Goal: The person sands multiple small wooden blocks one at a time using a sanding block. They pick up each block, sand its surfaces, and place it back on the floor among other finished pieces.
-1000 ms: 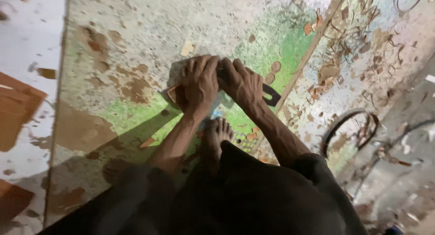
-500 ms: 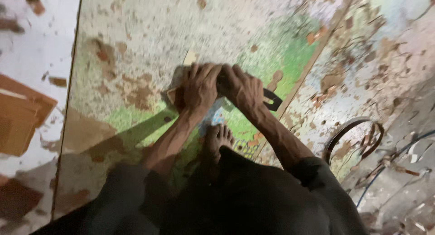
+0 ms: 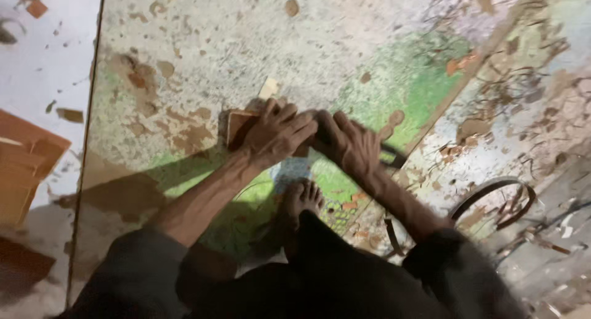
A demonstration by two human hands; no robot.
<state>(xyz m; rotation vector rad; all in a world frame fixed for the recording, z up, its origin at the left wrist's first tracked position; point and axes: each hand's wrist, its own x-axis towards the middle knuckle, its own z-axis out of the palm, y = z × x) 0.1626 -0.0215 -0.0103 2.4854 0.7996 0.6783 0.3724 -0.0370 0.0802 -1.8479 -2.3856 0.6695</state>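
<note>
Since the frame half a second back, both hands sit slightly lower and further right in view; their pose on the work is unchanged, so the shift reads mostly as head motion.

Left hand (image 3: 276,134): palm down, fingers spread and pressed flat over a small brown wooden block (image 3: 239,126). Pressing, not wrapped round it. Only the block's left end shows; the rest is under the hand.

Right hand (image 3: 348,144): fingers curled shut, just beside the left hand at the block's right end. A dark handle (image 3: 391,156) sticks out past the wrist side, so the hand appears clenched on a tool; the working end is hidden and the tool's kind cannot be told.

The block lies on a worn board (image 3: 246,54), pale with green patches and brown bare spots, laid on the floor. A bare foot (image 3: 301,199) rests on the board's near part, just below the hands.

No packages, labels or signs are legible. Left edge: flat orange-brown pieces (image 3: 24,165), cut off by the frame. Right: a dark ring (image 3: 496,199) among shavings, motion-blurred.
</note>
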